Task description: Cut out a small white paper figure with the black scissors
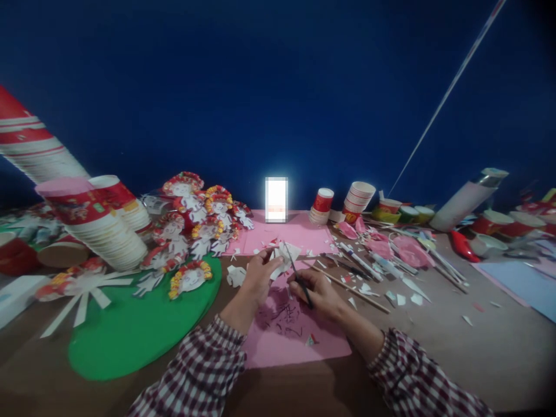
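As seen from the head camera, recorded at the near middle of the brown table (434,359): two hands, each in a checked sleeve (204,370). Left hand (258,275): closed round one white paper cut-out (286,256), held just above the near pink sheet (299,347). Right hand (321,294): fingers pinched on one thin dark tool (299,282), kind not determinable, upper end touching the cut-out. Dark scribbled marks (284,318) on the near pink sheet, between the two wrists. Pink sheets counted: two, the second pink sheet (295,234) lying behind the hands. One green round board (139,330) to the left, touching the near pink sheet's edge. Paper figures (191,277) with red and yellow headdresses on and behind the board: several, overlapping, exact number not determinable. Cup stacks at left: three, namely one tall striped stack (35,145), one large leaning stack (99,231) and one smaller stack (125,205) behind it. Cup stacks at the back wall: two (322,205) (358,200). One bright lit screen (276,200) upright at the back of the second pink sheet. One white cylinder (467,200) tilted at right. One blue sheet (525,284) at far right. Wooden sticks (347,285) and white scraps (402,299) scattered right of the hands, too many and too small to count.
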A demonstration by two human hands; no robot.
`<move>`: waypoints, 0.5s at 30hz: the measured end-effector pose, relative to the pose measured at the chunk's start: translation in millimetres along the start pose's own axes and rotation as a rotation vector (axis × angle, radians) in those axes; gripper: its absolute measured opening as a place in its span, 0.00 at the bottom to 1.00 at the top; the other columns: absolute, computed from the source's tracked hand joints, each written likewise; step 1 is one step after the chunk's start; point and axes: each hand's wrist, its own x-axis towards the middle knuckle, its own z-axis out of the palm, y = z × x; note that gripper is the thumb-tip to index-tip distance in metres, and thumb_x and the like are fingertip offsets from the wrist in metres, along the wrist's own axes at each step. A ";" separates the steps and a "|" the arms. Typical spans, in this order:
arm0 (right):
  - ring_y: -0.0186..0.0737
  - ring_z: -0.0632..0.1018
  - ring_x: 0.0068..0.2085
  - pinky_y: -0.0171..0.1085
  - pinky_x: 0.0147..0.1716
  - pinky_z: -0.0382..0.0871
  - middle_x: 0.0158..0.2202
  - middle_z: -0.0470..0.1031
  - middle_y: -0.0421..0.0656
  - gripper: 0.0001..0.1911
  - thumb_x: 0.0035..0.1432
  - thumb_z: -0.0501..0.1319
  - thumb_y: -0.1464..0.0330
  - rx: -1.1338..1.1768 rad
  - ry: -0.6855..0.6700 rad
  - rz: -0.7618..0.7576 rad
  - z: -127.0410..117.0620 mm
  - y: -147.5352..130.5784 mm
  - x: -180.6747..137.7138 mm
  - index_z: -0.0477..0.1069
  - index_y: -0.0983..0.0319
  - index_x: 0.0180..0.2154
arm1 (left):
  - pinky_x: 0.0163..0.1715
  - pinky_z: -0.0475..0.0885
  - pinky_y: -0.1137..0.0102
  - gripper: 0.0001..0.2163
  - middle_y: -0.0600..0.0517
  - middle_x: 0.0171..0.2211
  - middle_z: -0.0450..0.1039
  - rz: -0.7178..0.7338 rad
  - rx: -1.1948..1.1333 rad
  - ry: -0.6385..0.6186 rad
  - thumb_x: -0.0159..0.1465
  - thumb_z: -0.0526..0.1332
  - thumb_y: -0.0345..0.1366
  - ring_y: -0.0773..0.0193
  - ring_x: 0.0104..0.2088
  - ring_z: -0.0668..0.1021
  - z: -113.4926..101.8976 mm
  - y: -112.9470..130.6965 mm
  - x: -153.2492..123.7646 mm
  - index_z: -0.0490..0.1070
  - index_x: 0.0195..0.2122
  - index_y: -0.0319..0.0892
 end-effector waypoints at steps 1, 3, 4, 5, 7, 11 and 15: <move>0.27 0.61 0.18 0.28 0.16 0.55 0.20 0.60 0.34 0.16 0.53 0.61 0.57 0.015 0.005 0.004 0.3 0.1 -0.2 0.67 0.64 0.33 | 0.30 0.68 0.74 0.17 0.51 0.30 0.74 -0.003 0.001 -0.012 0.44 0.69 0.33 0.68 0.29 0.74 0.4 0.8 -1.2 0.72 0.37 0.38; 0.26 0.62 0.18 0.27 0.16 0.56 0.20 0.60 0.34 0.15 0.53 0.61 0.57 0.035 0.016 0.010 0.6 0.6 -0.2 0.67 0.63 0.33 | 0.30 0.68 0.74 0.16 0.51 0.31 0.73 -0.018 -0.001 -0.024 0.46 0.68 0.33 0.68 0.30 0.74 1.2 2.4 -3.8 0.72 0.37 0.38; 0.26 0.62 0.18 0.27 0.16 0.56 0.20 0.60 0.34 0.15 0.54 0.61 0.57 0.041 0.025 0.007 0.5 1.0 0.2 0.67 0.63 0.32 | 0.30 0.69 0.74 0.16 0.51 0.32 0.73 -0.029 -0.010 -0.019 0.46 0.68 0.34 0.68 0.30 0.74 1.6 3.1 -5.0 0.72 0.37 0.39; 0.26 0.62 0.18 0.27 0.16 0.56 0.19 0.60 0.34 0.15 0.54 0.61 0.57 0.045 0.031 0.003 0.3 1.5 0.7 0.67 0.63 0.32 | 0.30 0.69 0.74 0.15 0.51 0.32 0.73 -0.042 -0.025 -0.012 0.47 0.68 0.34 0.67 0.31 0.74 1.9 3.6 -6.0 0.71 0.37 0.39; 0.26 0.62 0.17 0.26 0.15 0.57 0.19 0.60 0.34 0.14 0.54 0.61 0.58 0.057 0.044 -0.008 -0.5 2.2 1.9 0.67 0.63 0.31 | 0.30 0.70 0.73 0.14 0.51 0.32 0.72 -0.065 -0.058 0.004 0.47 0.68 0.35 0.67 0.31 0.74 2.1 4.0 -7.4 0.71 0.36 0.40; 0.26 0.63 0.17 0.27 0.15 0.58 0.19 0.61 0.34 0.15 0.53 0.62 0.58 0.063 0.061 -0.015 -1.1 1.4 3.0 0.67 0.64 0.32 | 0.29 0.71 0.73 0.14 0.52 0.32 0.72 -0.086 -0.089 0.029 0.46 0.68 0.35 0.68 0.31 0.74 2.1 3.9 -8.2 0.70 0.34 0.41; 0.27 0.63 0.18 0.26 0.15 0.59 0.19 0.62 0.34 0.15 0.52 0.63 0.58 0.089 0.071 -0.004 -0.1 -0.5 1.5 0.67 0.64 0.32 | 0.29 0.71 0.74 0.14 0.52 0.31 0.72 -0.089 -0.094 0.023 0.47 0.68 0.35 0.68 0.30 0.73 2.4 3.9 -8.5 0.71 0.34 0.40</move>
